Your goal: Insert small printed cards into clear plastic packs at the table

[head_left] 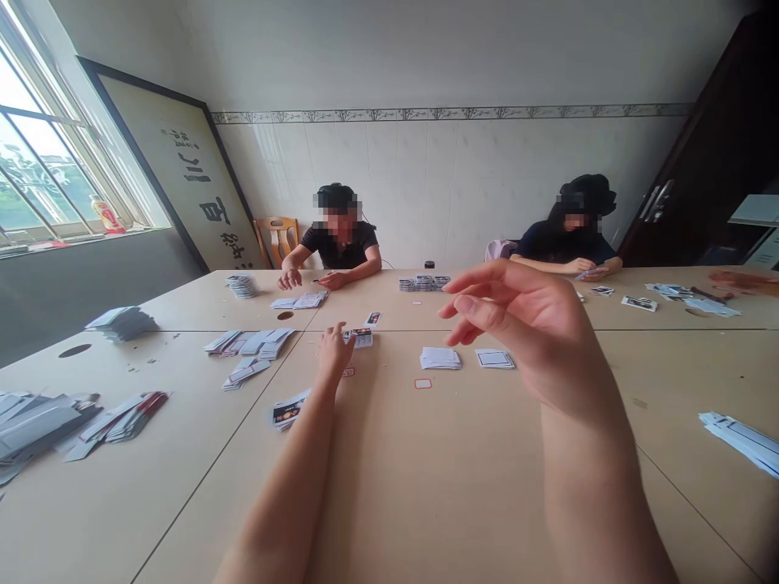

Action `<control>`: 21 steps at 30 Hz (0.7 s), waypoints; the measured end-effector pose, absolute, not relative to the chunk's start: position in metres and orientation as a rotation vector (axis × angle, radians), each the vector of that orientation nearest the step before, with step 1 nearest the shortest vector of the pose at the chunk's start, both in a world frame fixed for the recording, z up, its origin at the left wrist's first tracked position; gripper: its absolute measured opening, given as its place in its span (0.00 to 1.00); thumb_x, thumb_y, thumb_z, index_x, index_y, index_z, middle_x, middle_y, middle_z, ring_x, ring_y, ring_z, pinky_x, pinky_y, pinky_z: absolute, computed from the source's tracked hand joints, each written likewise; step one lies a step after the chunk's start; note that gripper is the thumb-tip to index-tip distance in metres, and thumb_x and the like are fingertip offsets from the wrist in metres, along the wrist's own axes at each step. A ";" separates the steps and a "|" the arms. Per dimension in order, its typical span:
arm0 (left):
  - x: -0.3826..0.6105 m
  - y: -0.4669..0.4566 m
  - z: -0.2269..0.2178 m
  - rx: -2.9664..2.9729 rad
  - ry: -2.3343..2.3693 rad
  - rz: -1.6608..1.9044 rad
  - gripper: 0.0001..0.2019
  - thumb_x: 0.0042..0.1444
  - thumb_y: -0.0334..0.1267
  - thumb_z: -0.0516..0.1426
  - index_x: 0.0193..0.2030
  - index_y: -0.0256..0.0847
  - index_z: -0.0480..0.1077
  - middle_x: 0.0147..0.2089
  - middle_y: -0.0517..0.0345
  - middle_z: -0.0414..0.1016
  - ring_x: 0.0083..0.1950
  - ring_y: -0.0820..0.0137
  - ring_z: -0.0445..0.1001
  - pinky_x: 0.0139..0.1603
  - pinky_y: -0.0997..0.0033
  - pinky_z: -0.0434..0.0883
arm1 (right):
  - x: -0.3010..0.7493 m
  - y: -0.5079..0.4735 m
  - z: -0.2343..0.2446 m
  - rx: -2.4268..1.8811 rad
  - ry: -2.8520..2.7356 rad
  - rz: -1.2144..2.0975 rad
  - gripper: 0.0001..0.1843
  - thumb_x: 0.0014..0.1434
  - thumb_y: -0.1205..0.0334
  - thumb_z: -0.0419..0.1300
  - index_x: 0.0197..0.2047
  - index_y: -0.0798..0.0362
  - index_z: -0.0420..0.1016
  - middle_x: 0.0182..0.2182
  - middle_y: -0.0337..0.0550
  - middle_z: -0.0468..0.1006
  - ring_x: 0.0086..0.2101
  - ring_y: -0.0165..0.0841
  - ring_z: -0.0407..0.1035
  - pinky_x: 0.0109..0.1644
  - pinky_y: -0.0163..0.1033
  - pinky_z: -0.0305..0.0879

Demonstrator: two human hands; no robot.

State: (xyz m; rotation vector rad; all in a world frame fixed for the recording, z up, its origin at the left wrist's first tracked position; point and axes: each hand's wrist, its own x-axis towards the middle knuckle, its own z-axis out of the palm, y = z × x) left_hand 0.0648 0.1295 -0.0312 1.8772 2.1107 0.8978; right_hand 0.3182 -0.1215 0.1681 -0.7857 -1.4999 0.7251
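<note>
My left hand (333,354) reaches far forward over the beige table (426,487), its fingers resting on a small stack of printed cards (360,337). Whether those fingers grip the stack is hidden from here. My right hand (523,324) is raised above the table with its fingers stretched out and apart, holding nothing. Below and beyond it lie a small white card stack (440,358) and a single card (494,358). Another printed card pile (287,412) sits beside my left forearm.
Two people sit at the far side, one (337,243) handling cards, the other (569,235) at the right. Fanned card piles (249,345) and grey stacks (122,322) cover the left; more cards (739,438) lie at the right edge. A small red-edged sticker (422,384) lies mid-table.
</note>
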 end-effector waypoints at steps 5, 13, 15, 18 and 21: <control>0.085 0.126 -0.039 1.924 2.194 0.745 0.37 0.60 0.59 0.58 0.71 0.45 0.59 0.71 0.34 0.59 0.69 0.41 0.61 0.63 0.41 0.65 | 0.316 -0.120 0.167 -0.821 -1.531 0.725 0.08 0.61 0.56 0.67 0.41 0.50 0.80 0.32 0.39 0.81 0.29 0.32 0.77 0.33 0.37 0.74; 0.093 0.123 -0.045 2.057 2.209 0.590 0.31 0.62 0.54 0.58 0.69 0.49 0.61 0.72 0.41 0.57 0.68 0.45 0.62 0.64 0.38 0.63 | 0.315 -0.120 0.167 -0.844 -1.537 0.712 0.08 0.61 0.56 0.67 0.41 0.50 0.80 0.33 0.39 0.81 0.29 0.32 0.77 0.33 0.37 0.72; 0.095 0.123 -0.046 2.074 2.214 0.585 0.29 0.64 0.51 0.57 0.69 0.45 0.61 0.70 0.44 0.60 0.67 0.50 0.64 0.65 0.39 0.65 | 0.315 -0.121 0.168 -0.853 -1.538 0.710 0.09 0.61 0.55 0.67 0.41 0.50 0.80 0.33 0.39 0.81 0.29 0.32 0.77 0.32 0.37 0.72; 0.097 0.121 -0.046 2.131 2.175 0.587 0.25 0.65 0.47 0.58 0.67 0.42 0.63 0.69 0.45 0.62 0.66 0.53 0.66 0.66 0.41 0.66 | 0.314 -0.122 0.168 -0.871 -1.538 0.707 0.09 0.61 0.55 0.67 0.41 0.51 0.79 0.33 0.40 0.81 0.29 0.33 0.77 0.32 0.37 0.71; 0.099 0.119 -0.045 2.212 2.069 0.594 0.24 0.65 0.46 0.58 0.65 0.42 0.65 0.68 0.46 0.63 0.66 0.54 0.66 0.66 0.41 0.66 | 0.314 -0.122 0.168 -0.878 -1.537 0.705 0.09 0.61 0.55 0.67 0.41 0.51 0.79 0.33 0.40 0.81 0.30 0.33 0.78 0.32 0.37 0.71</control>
